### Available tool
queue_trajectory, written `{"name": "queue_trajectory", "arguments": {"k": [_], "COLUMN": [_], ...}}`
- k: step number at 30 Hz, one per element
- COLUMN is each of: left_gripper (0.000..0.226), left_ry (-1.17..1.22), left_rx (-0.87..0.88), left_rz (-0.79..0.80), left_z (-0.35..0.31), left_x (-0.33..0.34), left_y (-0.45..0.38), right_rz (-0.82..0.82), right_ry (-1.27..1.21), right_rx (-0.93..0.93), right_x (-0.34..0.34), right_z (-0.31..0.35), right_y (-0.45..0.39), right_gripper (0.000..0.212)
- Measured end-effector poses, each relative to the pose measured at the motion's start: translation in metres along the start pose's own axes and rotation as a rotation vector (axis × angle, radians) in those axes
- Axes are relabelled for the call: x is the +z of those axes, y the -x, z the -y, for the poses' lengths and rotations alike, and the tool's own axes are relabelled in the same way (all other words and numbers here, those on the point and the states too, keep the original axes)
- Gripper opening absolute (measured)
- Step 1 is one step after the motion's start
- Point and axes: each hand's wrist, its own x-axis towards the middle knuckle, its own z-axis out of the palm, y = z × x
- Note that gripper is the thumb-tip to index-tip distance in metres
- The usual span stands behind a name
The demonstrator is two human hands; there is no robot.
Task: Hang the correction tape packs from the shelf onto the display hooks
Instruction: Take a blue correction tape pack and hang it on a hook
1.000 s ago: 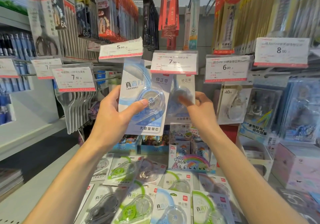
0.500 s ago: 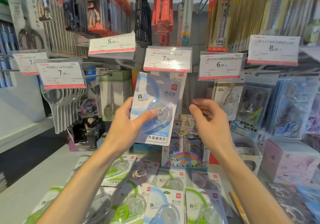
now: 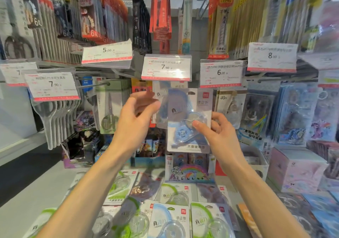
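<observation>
A blue correction tape pack (image 3: 185, 109) is held upright in front of the hooks, just below the 7.90 price tag (image 3: 166, 67). My right hand (image 3: 220, 136) grips its right edge, thumb on the clear blister. My left hand (image 3: 135, 120) hovers at the pack's left edge with loosely curved fingers; motion blur hides whether it touches anything. Another correction tape pack (image 3: 159, 93) hangs behind, partly covered. Several more packs with green (image 3: 119, 186) and blue (image 3: 170, 219) cards lie flat on the shelf below.
Scissors packs (image 3: 110, 109) hang to the left and a 40m tape pack (image 3: 229, 105) to the right under the 6.00 tag (image 3: 221, 73). A rainbow pony box (image 3: 189, 171) stands at the shelf's back, with a pink box (image 3: 297, 169) at the right.
The blue pack passed from my left hand to my right hand and shifted right, under the 7.90 tag. My left hand let go and now sits beside its left edge.
</observation>
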Motion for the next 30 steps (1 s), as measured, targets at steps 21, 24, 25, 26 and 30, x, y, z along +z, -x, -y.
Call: {"name": "queue_trajectory", "arguments": {"k": [21, 24, 25, 26, 30], "left_gripper": [0.009, 0.009, 0.010, 0.010, 0.014], "left_ry": [0.201, 0.198, 0.199, 0.200, 0.194], "left_rx": [0.100, 0.101, 0.101, 0.100, 0.075], "left_rz": [0.095, 0.095, 0.095, 0.097, 0.088], "left_z": [-0.066, -0.065, -0.066, -0.066, -0.065], "left_x": [-0.002, -0.003, -0.002, -0.003, -0.001], "left_y": [-0.006, -0.007, -0.007, -0.008, -0.011], "right_rz": [0.092, 0.083, 0.075, 0.063, 0.023], "right_ry": [0.061, 0.080, 0.089, 0.106, 0.187], "right_rx": [-0.179, -0.163, -0.158, -0.155, -0.125], "right_x": [0.031, 0.033, 0.034, 0.034, 0.036], "right_z": [0.022, 0.022, 0.021, 0.020, 0.011], "right_y": [-0.029, -0.034, -0.036, -0.037, -0.044], "right_gripper": [0.030, 0.026, 0.026, 0.026, 0.038]}}
